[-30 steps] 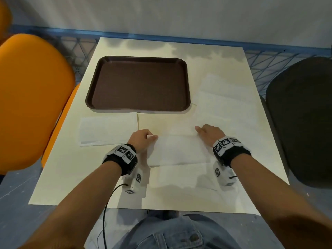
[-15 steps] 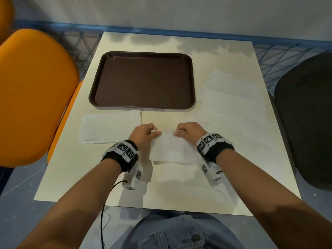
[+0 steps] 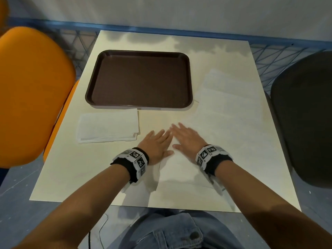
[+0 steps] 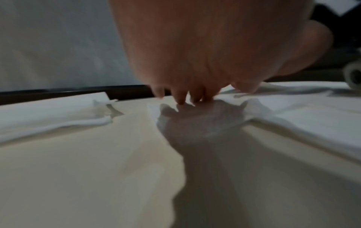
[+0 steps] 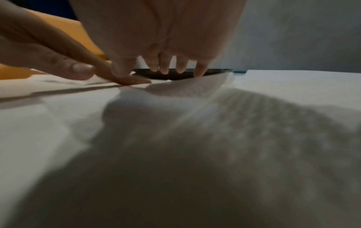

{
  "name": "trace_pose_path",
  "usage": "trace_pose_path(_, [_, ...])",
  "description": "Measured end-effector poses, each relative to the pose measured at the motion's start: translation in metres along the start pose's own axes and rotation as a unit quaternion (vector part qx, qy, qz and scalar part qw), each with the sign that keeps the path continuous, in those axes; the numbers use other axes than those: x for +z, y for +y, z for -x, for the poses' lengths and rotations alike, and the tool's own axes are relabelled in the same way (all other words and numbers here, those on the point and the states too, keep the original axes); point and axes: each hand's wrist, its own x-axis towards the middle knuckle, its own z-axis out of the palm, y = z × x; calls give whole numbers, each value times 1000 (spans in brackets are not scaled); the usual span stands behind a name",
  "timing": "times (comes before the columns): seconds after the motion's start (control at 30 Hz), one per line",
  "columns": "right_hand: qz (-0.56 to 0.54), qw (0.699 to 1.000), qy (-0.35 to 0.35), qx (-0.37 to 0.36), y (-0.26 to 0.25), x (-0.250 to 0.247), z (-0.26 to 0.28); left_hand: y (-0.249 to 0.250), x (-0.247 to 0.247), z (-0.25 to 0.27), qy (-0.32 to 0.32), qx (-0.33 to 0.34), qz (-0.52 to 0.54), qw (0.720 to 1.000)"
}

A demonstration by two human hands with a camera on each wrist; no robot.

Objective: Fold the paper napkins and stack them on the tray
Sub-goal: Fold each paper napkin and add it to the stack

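A brown tray [image 3: 140, 78] lies empty at the table's far middle. A folded white napkin [image 3: 107, 125] sits just in front of its left part. Several flat white napkins [image 3: 230, 108] overlap on the right side. At the front centre lies another white napkin [image 3: 179, 169]. My left hand [image 3: 158, 141] and right hand [image 3: 185, 137] rest flat on it side by side, fingers straight and pointing at the tray. In the left wrist view the fingertips [image 4: 183, 98] touch the napkin [image 4: 215, 123]. In the right wrist view the fingers [image 5: 166, 66] hover low over the napkin [image 5: 175, 123].
An orange chair [image 3: 32, 90] stands at the table's left and a dark chair [image 3: 305, 114] at its right. A blue metal rail [image 3: 179, 32] runs behind the table. The near table edge [image 3: 161, 207] is just above my lap.
Both hands pinched the napkin's far edge and drew together. They have since let go and now lie flat and open on it.
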Motion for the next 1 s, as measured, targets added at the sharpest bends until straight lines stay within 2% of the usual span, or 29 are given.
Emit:
trace_pose_path(0.07, [60,995,-74,-11,-3,12,4,-1,2,2,-52,-18,-19,998])
trace_pose_path(0.13, [84,993,-87,-2,1,14,8,-8,-2,5,-59,-57,-19,996])
trace_pose_path(0.2, [32,999,-44,2,4,8,8,-14,-6,6,-17,-91,-10,996])
trace_pose_path(0.3, [-80,995,33,56,1,3,-5,-16,-8,2,104,-120,8,987])
trace_pose_path(0.4, [-139,983,38,118,-3,-3,-17,-11,-10,-4,125,-169,92,973])
trace_pose_path(0.5, [-135,986,55,84,-4,-17,-21,-19,-13,-10,132,-197,195,952])
trace_pose_path(0.53, [-180,979,70,68,-4,-22,-18,-22,-16,-11,139,-192,256,937])
trace_pose_path(0.57, [-230,967,93,56,-4,-26,-15,-26,-20,-9,150,-183,342,910])
trace_pose_path(0.63, [-302,938,160,61,0,-33,-7,-30,-30,1,173,-167,501,831])
trace_pose_path(0.7, [-326,920,196,98,12,-38,1,-40,-39,13,210,-181,577,769])
trace_pose_path(0.73, [-325,920,186,118,23,-40,6,-49,-42,20,229,-194,597,744])
trace_pose_path(0.8, [-224,959,90,151,48,-38,17,-74,-46,34,261,-228,600,721])
trace_pose_path(0.83, [-131,978,22,160,60,-36,22,-88,-46,40,269,-246,590,720])
trace_pose_path(0.9, [-4,986,-51,159,75,-33,30,-114,-48,53,268,-275,563,732])
trace_pose_path(1.0, [18,986,-49,158,78,-39,29,-145,-46,67,258,-310,507,762])
